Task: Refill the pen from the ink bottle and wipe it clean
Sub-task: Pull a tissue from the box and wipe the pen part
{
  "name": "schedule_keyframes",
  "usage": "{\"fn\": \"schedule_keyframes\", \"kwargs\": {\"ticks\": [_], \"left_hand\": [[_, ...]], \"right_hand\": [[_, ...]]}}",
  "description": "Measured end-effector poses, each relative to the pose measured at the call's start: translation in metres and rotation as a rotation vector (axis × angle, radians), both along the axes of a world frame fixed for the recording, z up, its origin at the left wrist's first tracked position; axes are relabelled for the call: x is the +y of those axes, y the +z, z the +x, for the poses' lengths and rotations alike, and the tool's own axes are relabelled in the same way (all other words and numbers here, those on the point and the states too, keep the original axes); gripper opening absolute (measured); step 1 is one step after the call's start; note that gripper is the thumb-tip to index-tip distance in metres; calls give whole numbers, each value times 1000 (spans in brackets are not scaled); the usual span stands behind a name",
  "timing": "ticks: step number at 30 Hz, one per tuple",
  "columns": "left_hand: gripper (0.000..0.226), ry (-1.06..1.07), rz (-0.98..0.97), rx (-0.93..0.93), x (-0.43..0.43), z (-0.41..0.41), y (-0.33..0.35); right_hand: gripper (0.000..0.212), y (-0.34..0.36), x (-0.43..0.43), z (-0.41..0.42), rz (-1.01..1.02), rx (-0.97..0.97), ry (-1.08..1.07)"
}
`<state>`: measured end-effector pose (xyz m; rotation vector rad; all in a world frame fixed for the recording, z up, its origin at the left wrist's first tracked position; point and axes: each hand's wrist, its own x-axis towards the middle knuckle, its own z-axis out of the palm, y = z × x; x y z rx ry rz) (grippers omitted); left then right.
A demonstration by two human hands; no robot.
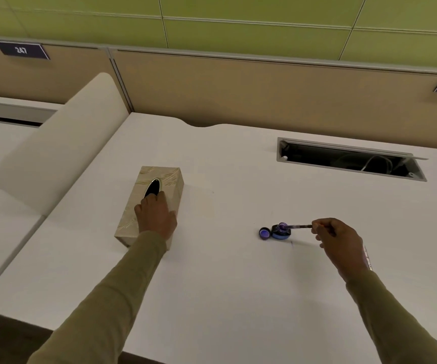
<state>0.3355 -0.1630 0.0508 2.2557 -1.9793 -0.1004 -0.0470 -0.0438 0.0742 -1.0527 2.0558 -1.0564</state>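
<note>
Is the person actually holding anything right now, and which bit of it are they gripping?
The right hand pinches the pen at its rear end, its tip at the ink bottle mouth. The left hand rests on the tissue box, holding nothing.

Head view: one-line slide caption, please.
Right hand holds the pen tip-down in the open ink bottle while left hand reaches into the tissue box.

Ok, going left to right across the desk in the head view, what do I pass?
Tissue box with the left hand on it → bottle cap → ink bottle → pen → right hand.
</note>
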Motion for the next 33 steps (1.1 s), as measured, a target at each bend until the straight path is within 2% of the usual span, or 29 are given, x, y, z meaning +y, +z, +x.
{"fn": "schedule_keyframes", "kwargs": {"ticks": [9,14,16,19,21,24,27,29,33], "left_hand": [[51,-59,-1,94,1,9,-4],[64,-115,-40,132,3,10,-6],[64,-120,-107,74,-1,13,-3],[35,-92,-210,-13,-19,25,11],[23,-107,-202,-72,-35,41,15],[20,-236,-78,-174,-54,60,16],[29,-387,126,-376,-71,64,16],[29,-420,196,-489,-79,61,13],[34,-410,268,-585,-84,54,9]], "right_hand": [[13,3,2,6,-5,-6,3],[13,2,2,8,3,9,-3],[13,2,1,9,2,25,-1],[14,4,0,9,-1,40,-3],[13,3,-1,10,0,54,-5],[13,2,-2,11,-2,67,0],[12,3,-2,13,4,59,-4],[12,2,-3,14,5,60,-5],[12,3,-3,15,9,68,-4]]}}
